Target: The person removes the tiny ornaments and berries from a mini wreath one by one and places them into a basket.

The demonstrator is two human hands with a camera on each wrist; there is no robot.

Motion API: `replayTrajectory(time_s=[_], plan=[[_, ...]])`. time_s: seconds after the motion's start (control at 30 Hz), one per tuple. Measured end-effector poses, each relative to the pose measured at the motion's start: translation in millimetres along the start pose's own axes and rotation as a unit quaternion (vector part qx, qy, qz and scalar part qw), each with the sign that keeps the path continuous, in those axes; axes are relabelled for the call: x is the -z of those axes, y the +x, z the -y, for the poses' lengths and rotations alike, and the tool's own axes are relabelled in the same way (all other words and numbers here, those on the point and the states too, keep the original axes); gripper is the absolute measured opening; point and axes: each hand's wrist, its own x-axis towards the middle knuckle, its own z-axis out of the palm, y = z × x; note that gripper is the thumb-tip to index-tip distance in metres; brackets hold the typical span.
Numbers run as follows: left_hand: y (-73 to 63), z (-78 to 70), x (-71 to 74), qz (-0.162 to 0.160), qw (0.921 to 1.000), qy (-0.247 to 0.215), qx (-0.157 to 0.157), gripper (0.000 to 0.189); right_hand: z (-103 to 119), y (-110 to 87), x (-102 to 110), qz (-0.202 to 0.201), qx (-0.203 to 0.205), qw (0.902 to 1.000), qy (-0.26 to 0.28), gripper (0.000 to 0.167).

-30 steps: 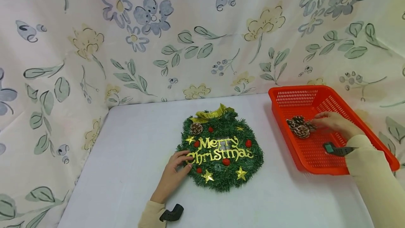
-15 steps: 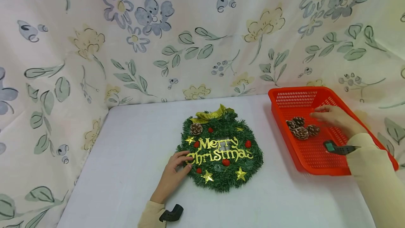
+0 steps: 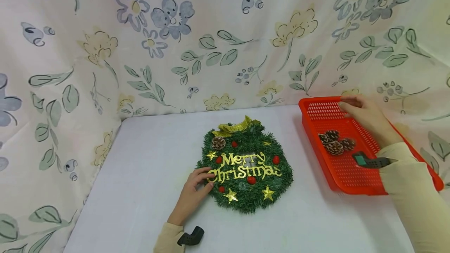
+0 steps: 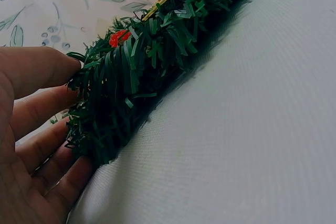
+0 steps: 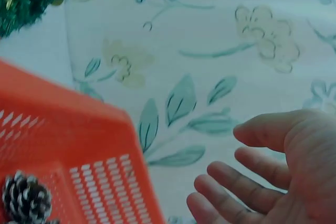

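A green Christmas wreath (image 3: 253, 202) lies flat on the table, with gold "Merry Christmas" letters (image 3: 244, 171), gold stars, red berries and a gold bow. One frosted pine cone (image 3: 218, 143) sits at its upper left. My left hand (image 3: 193, 192) rests on the wreath's left edge; in the left wrist view its fairly straight fingers touch the green tinsel (image 4: 121, 82). My right hand (image 3: 367, 118) is raised over the far right part of the red basket (image 3: 316, 159). Its fingers are loosely bent, with nothing between them. Several pine cones (image 3: 335, 147) lie in the basket.
The white table (image 3: 140, 175) meets a floral curtain (image 3: 211, 69) at the back and left. The basket's far rim stands close to that curtain. Black bands with camera mounts are worn on both wrists.
My right hand has moved from beside the pine cones up toward the basket's far rim. The pine cone nearest that hand shifted slightly at first. My left hand and the wreath stay put.
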Motion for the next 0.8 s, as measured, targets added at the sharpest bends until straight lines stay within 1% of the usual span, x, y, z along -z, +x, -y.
replayTrajectory(time_s=[0.07, 0.2, 0.33, 0.47, 0.6, 0.7, 0.8], plan=[[0.1, 0.1, 0.1, 0.002, 1.0, 0.001, -0.001, 0.024, 10.7, 0.1, -3.1, -0.006, 0.007, 1.0, -0.002, 0.06], [0.0, -0.6, 0.3, 0.002, 1.0, 0.001, 0.004, 0.024, 30.0, 0.4, -9.3, -0.013, 0.024, 0.9996, -0.004, 0.063], [-0.1, -1.3, 0.2, 0.002, 1.0, 0.0, 0.005, 0.024, 44.5, 0.9, -15.7, -0.017, 0.043, 0.9989, 0.008, 0.06], [0.0, -0.9, 0.1, 0.003, 1.0, 0.0, 0.002, 0.024, 57.1, 0.7, -22.0, -0.011, 0.045, 0.9989, 0.008, 0.059], [-0.2, -0.3, 0.3, 0.003, 1.0, 0.004, 0.001, 0.024, 70.4, 1.5, -28.5, 0.0, 0.038, 0.9992, 0.014, 0.06], [-0.2, -0.2, 0.7, 0.003, 1.0, 0.005, 0.001, 0.025, 79.9, 2.3, -33.3, 0.002, 0.047, 0.9986, 0.023, 0.059], [-0.3, -0.1, 1.1, 0.004, 1.0, 0.001, 0.002, 0.025, 87.6, 2.7, -38.0, 0.0, 0.064, 0.9976, 0.025, 0.058]])
